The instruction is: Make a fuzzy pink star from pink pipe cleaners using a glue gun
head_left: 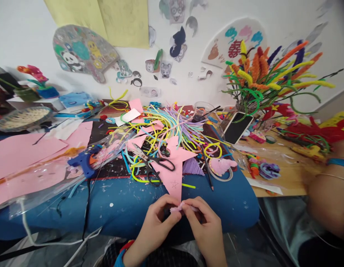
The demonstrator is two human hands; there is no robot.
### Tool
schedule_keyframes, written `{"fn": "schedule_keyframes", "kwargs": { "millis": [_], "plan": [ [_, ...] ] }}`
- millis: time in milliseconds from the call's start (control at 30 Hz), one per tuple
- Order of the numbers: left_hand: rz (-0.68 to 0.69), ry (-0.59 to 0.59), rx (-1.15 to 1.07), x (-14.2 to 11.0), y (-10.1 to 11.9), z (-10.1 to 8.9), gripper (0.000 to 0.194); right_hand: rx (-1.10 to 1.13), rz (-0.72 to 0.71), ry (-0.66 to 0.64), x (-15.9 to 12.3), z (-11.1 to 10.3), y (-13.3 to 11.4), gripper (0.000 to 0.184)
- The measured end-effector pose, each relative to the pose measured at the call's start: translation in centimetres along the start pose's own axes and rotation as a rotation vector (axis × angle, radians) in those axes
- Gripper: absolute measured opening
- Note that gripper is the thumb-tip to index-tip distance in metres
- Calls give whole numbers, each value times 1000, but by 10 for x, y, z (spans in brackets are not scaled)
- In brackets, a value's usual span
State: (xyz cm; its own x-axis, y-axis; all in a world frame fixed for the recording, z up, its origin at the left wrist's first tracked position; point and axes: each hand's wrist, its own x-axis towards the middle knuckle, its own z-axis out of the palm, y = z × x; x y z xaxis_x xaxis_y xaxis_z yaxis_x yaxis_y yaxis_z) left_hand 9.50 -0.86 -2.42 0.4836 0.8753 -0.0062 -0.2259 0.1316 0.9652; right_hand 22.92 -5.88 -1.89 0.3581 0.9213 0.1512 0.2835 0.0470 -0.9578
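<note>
Both my hands meet at the near edge of the blue-covered table (119, 207). My left hand (158, 218) and my right hand (205, 218) pinch a small fuzzy pink pipe-cleaner piece (179, 207) between their fingertips. Just beyond them lies a pink paper cut-out (174, 168) with a small star drawn on it. Black-handled scissors (152, 161) rest on that paper. A heap of pastel pipe cleaners (172, 126) spreads behind.
A blue glue gun (83, 161) with its cord lies to the left on pink paper sheets (24, 155). A phone (238, 128) leans at the right near a vase of fuzzy stems (266, 74). Another person's arm (327, 200) reaches in at the far right.
</note>
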Motion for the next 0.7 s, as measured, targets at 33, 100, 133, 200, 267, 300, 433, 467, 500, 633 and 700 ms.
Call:
{"fn": "schedule_keyframes", "kwargs": {
  "millis": [33,100,133,200,267,300,433,467,500,633,700],
  "plan": [
    [16,34,52,-1,-1,-1,23,-2,5,-13,0,-1,-2,16],
    [17,72,84,-1,-2,-2,24,22,35,-83,1,-4,-5,18],
    [5,69,76,-1,-2,-3,26,45,57,-136,2,-7,-7,19],
    [-37,50,51,0,-2,-4,29,105,117,-244,4,-13,-7,21],
    [-86,37,12,1,-2,-5,33,185,190,-324,7,-19,-5,20],
    [-118,24,-30,1,-2,-5,35,236,228,-350,8,-20,-2,20],
    [-287,-99,-326,3,-5,-6,39,494,333,-461,11,-18,10,23],
    [-320,-128,-385,4,-6,-6,43,549,335,-483,11,-15,12,25],
    [-345,-152,-424,5,-6,-6,47,586,328,-490,10,-13,13,26],
    [-342,-138,-475,6,-5,-4,45,541,255,-417,7,-5,10,19],
    [-324,-103,-450,6,-3,-2,38,477,235,-385,6,-3,6,16]
  ]
}}
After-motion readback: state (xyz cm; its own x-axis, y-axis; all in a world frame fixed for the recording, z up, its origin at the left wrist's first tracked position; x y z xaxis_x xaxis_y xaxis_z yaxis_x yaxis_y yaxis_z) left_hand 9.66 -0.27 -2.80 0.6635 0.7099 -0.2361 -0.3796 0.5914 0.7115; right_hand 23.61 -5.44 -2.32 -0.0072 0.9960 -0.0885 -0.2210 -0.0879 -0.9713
